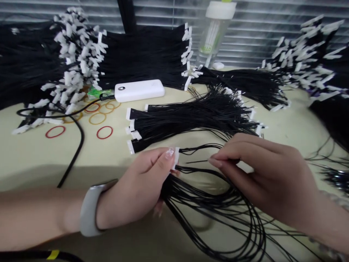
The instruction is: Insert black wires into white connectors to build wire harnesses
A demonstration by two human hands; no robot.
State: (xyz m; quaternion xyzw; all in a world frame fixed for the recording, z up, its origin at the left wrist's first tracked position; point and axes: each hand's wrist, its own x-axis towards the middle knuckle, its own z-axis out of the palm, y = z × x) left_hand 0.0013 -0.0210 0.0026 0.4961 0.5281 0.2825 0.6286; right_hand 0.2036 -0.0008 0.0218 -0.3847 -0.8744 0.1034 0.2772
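My left hand (141,185), with a grey band on the wrist, is closed around a bunch of thin black wires. Its thumb presses on a white connector (176,158) where several wires meet. To the right, my right hand (261,174) pinches one thin black wire (197,161) between thumb and index finger, its free end pointing left toward the connector. The other black wires (218,207) loop down and right beneath both hands. Just beyond the hands lies a bundle of black wires (188,118) with white connectors at its ends.
Large wire stacks (144,54) stand along the back by the blinds, with more at the left and right. A white power bank (139,90) with a black cable, rubber bands (104,132) and a clear bottle (215,34) are on the pale table (109,163).
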